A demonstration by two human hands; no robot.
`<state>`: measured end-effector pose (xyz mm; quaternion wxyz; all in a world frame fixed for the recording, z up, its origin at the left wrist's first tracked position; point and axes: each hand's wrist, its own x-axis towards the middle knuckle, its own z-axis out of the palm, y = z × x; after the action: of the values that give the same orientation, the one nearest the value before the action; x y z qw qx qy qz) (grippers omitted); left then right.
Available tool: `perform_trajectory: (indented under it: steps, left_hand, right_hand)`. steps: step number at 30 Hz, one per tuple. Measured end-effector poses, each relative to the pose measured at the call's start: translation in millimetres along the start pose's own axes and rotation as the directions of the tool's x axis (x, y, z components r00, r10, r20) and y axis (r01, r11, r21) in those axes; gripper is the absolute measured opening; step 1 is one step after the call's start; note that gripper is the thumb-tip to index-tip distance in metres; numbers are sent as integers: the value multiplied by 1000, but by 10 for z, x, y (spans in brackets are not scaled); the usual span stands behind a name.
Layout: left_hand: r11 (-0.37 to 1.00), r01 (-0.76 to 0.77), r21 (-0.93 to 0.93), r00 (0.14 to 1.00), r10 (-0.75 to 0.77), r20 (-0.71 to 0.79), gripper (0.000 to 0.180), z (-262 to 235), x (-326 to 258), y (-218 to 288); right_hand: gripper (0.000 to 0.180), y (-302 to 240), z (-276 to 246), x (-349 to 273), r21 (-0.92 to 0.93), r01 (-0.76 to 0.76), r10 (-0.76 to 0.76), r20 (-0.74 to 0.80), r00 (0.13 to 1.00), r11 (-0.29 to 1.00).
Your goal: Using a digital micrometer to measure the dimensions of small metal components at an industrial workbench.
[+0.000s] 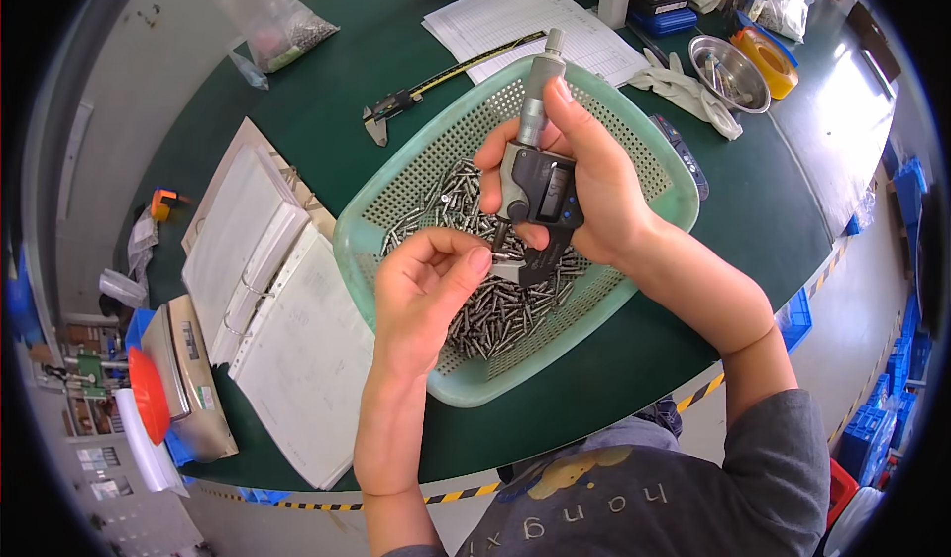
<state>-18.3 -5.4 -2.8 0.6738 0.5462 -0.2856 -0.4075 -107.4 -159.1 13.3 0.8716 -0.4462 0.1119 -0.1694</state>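
Note:
My right hand is wrapped round a digital micrometer, its thumb up by the silver thimble and its small display facing me. Close to the measuring jaws, my left hand pinches a small metal pin between thumb and fingertips; the fingers partly cover it. Both hands are over a light green perforated plastic basket. Inside it lies a heap of small shiny metal pins. Whether the held pin touches the jaws, I cannot tell.
Left of the basket lies an open ring binder, with a scale beyond it. Behind are a caliper, printed sheets and a plastic bag of parts. White gloves and a metal bowl sit at the back right.

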Motion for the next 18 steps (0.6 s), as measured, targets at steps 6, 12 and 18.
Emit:
perform_trajectory:
  steps: [6,12,18]
  left_hand:
    - [999,-27,-22,999,26,-34,14,4,-8,-2]
    - [998,-48,-36,999,47,-18,14,19,-8,7]
    - [997,-74,-21,997,74,19,14,32,-13,6]
  right_hand:
    - [63,-21,13,9,7,-41,41,-28,999,999]
    - [65,-18,-1,19,64,-44,44,0,999,997]
    - [60,-35,2,-5,0,-57,57,-27,998,998]
